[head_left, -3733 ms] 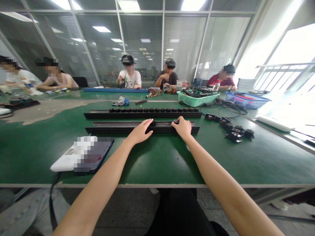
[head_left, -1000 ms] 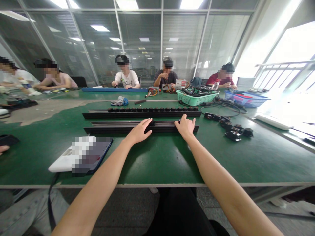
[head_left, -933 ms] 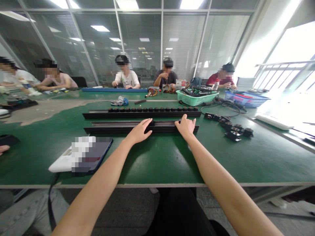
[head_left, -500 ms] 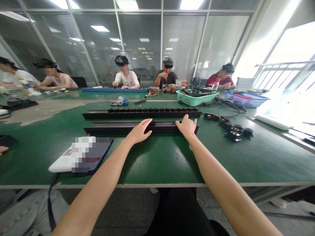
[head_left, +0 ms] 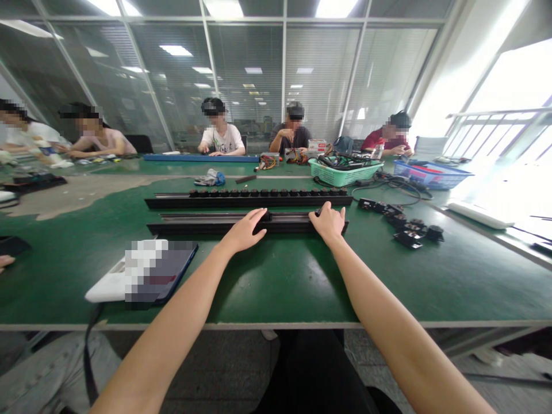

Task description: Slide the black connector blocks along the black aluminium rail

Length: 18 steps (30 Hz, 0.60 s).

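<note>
A long black rail (head_left: pixel 198 226) with an open channel lies crosswise on the green table in front of me. My left hand (head_left: pixel 246 231) straddles its middle, fingers over the top and thumb against the front wall. A small black block (head_left: pixel 268 216) sits in the channel beside those fingertips. Near the rail's right end, my right hand (head_left: pixel 330 223) is curled over the channel, its fingers closed about a small dark part (head_left: pixel 318 212), mostly hidden. Just behind lies a second black rail (head_left: pixel 241 202) carrying a row of small black round-topped modules (head_left: pixel 263 192).
Loose black modules (head_left: pixel 409 230) lie to the right, near cables (head_left: pixel 403 187). A green basket (head_left: pixel 340 172) and a blue basket (head_left: pixel 431 174) stand behind. A phone (head_left: pixel 183 270) and white device (head_left: pixel 116 279) lie at left. Several people sit around the table.
My right hand has shifted very slightly to the right on the rail. The left hand and the rails look unmoved.
</note>
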Each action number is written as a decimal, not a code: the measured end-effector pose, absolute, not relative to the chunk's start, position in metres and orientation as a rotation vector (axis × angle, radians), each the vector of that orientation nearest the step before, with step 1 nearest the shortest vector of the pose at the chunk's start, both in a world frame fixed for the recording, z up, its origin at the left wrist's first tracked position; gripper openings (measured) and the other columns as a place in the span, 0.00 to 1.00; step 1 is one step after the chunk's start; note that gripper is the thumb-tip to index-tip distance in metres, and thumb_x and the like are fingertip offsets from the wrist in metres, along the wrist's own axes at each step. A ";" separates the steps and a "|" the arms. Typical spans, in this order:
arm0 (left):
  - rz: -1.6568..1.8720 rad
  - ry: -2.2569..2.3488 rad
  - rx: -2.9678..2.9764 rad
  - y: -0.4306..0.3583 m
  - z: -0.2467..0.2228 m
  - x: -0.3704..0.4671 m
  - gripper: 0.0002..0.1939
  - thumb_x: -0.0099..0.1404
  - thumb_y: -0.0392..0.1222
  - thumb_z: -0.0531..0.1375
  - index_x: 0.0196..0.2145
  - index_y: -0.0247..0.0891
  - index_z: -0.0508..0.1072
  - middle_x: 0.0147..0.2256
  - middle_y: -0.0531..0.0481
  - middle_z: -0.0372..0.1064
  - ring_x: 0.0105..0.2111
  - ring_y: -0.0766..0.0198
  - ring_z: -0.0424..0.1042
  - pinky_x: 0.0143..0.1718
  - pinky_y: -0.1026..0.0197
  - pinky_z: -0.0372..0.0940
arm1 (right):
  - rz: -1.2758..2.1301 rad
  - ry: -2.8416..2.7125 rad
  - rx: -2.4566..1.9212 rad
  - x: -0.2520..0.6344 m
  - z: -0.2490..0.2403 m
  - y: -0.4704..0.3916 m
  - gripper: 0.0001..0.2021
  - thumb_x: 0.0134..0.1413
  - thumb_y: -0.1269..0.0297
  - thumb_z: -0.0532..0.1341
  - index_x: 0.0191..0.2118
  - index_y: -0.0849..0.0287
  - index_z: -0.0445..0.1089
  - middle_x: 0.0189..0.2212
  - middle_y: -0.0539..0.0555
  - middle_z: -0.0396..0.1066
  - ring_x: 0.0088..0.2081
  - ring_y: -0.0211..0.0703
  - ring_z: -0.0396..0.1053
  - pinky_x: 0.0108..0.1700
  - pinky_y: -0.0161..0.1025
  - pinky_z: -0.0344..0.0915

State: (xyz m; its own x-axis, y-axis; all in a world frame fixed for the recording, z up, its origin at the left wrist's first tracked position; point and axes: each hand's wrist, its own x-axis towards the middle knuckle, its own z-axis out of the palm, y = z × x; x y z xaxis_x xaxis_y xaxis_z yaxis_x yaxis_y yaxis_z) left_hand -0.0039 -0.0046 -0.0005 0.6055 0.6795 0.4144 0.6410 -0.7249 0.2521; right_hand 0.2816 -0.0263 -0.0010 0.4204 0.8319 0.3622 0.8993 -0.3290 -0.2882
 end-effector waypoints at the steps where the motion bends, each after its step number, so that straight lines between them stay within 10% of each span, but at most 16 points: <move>1: 0.758 1.132 2.745 -0.005 -0.001 -0.004 0.35 0.71 0.52 0.54 0.71 0.38 0.56 0.71 0.39 0.54 0.70 0.50 0.58 0.72 0.46 0.53 | -0.202 -1.470 -2.238 0.282 -0.001 -0.026 0.21 0.62 0.56 0.54 0.52 0.68 0.65 0.41 0.67 0.78 0.49 0.57 0.75 0.69 0.56 0.41; 18: 0.752 1.146 2.746 -0.006 0.000 -0.003 0.35 0.70 0.51 0.54 0.71 0.35 0.56 0.70 0.38 0.55 0.69 0.50 0.58 0.71 0.47 0.53 | -0.216 -1.412 -2.251 0.281 -0.003 -0.025 0.20 0.63 0.61 0.53 0.54 0.70 0.65 0.44 0.70 0.78 0.52 0.60 0.74 0.68 0.57 0.44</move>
